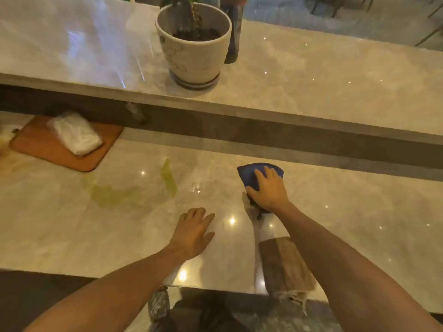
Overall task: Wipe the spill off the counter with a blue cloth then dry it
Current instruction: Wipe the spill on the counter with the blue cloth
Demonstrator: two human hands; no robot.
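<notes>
A yellow-green spill (115,194) spreads over the glossy marble counter (335,212), with a narrow streak (169,177) running up from it. My right hand (269,190) presses flat on a blue cloth (249,172) to the right of the spill, apart from it. My left hand (193,231) rests palm-down on the counter with fingers spread, holding nothing, just right of and nearer than the spill.
An orange mat (55,149) at the left carries a folded white cloth (75,134). A raised marble ledge (311,92) behind holds a potted plant (194,44) and a dark bottle (233,29). The counter's front edge runs just below my forearms.
</notes>
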